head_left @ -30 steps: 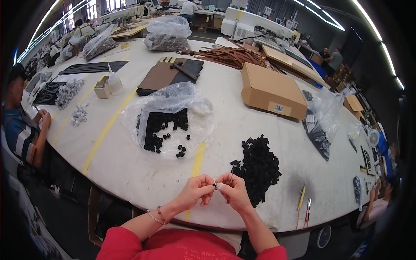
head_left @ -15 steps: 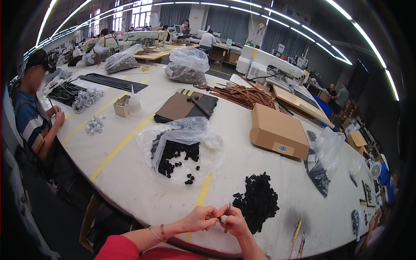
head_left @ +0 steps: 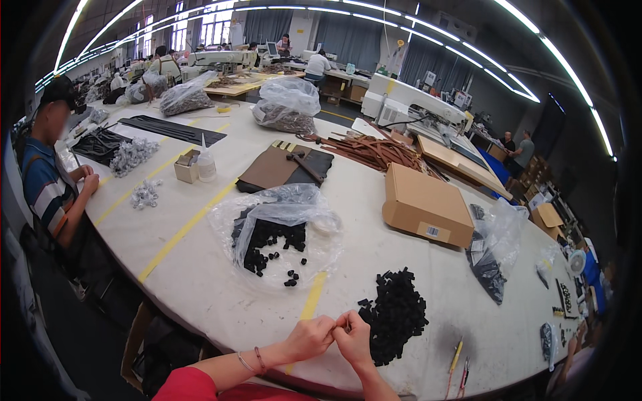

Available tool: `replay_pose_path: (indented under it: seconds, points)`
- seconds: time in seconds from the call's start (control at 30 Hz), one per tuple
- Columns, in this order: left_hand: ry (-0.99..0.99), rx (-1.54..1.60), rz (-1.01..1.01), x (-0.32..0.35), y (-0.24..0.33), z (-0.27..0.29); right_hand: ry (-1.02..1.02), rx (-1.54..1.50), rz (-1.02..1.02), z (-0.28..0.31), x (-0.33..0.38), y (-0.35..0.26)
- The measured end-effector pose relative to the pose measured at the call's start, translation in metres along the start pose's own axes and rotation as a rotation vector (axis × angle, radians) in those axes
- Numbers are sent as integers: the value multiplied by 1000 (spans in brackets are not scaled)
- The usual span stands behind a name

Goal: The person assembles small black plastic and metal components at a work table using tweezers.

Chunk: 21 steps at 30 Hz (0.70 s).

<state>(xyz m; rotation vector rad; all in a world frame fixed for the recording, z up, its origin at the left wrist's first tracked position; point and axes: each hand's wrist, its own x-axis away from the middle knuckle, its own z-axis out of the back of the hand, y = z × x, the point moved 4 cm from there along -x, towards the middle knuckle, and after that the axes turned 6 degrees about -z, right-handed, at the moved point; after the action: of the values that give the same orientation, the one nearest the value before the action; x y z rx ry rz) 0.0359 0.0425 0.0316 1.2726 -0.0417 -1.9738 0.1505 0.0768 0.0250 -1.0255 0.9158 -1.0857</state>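
My left hand and my right hand meet above the table's near edge, thumbs and fingertips pinched together. Whatever lies between them is too small and covered to name. A bracelet and a band circle my left wrist. Just right of my right hand is a heap of small black pieces, flat and short. Beyond my hands, an open clear plastic bag spills small black parts onto the table.
A cardboard box stands to the right, near another clear bag. Two slim pen-like tools lie at the near right. Farther off are a hammer on brown and black sheets, a squeeze bottle and a co-worker at left.
My hands have turned and drawn closer together at the fingertips. The thin dark tool and small black piece seen between them before are now hidden. The view has shifted slightly.
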Motion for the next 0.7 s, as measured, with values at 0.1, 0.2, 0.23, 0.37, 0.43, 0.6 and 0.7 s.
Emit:
replay_pose_path:
  seconds: [0.1,0.2,0.23,0.37,0.43,0.6,0.7]
  points:
    - [-35,301,273,3,-13,7,-164,30,-88,3,8,-13]
    - [73,1155,981,12,-32,-1,-319,27,-167,5,13,-3]
    - [69,1158,990,11,-32,-1,-367,46,-145,5,15,1]
    - [-34,1365,1211,14,-36,-12,-408,149,-45,6,11,-3]
    - [12,1516,1168,6,-35,-7,-419,149,-114,8,8,-1]
    - [49,1602,1203,8,-39,-10,-374,95,-167,8,4,-10]
    - [54,1588,1204,9,-35,-13,-365,84,-157,7,3,-5]
